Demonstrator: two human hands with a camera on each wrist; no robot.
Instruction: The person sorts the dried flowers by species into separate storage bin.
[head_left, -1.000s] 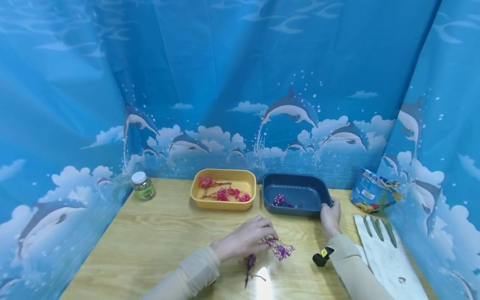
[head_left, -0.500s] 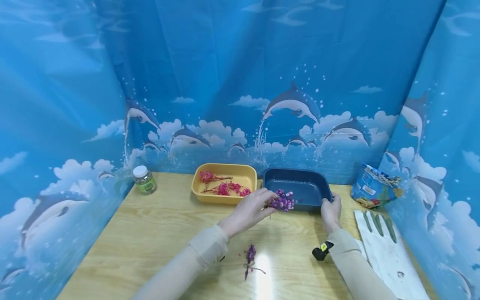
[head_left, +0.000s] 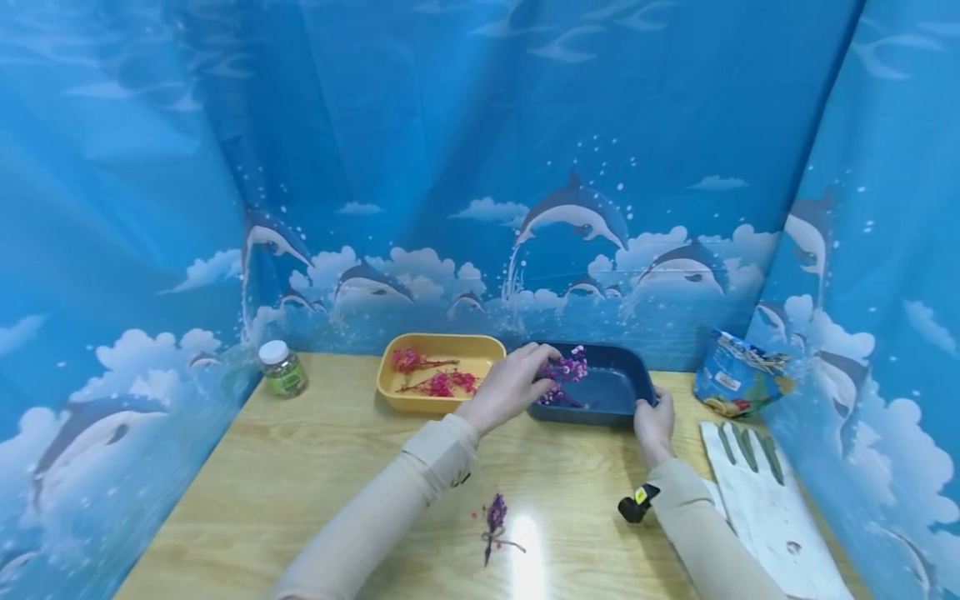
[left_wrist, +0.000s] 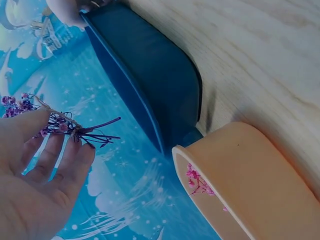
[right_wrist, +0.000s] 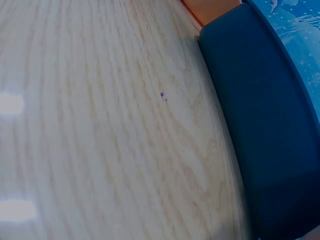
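Observation:
Over the left part of a dark blue tray (head_left: 618, 385), my left hand (head_left: 510, 387) pinches a sprig of purple dried flowers (head_left: 573, 367). In the left wrist view, the sprig's tied stems (left_wrist: 95, 134) stick out past the fingers. My right hand (head_left: 655, 427) grips the tray's front right corner, thumb at the rim. Another purple sprig (head_left: 553, 394) lies inside this tray, partly behind the left hand. A further purple sprig (head_left: 495, 517) lies on the table nearer me. To the left, a yellow tray (head_left: 416, 403) holds pink dried flower sprigs (head_left: 444, 384).
A jar with a white lid (head_left: 283, 369) stands at the back left. On the right are a crumpled blue snack bag (head_left: 738, 375) and a white glove (head_left: 772, 508). A tiny purple bit (right_wrist: 162, 95) lies on the table before the blue tray.
My left hand has carried the purple sprig from the table forward and up to above the blue tray. The right hand has stayed at the tray's corner.

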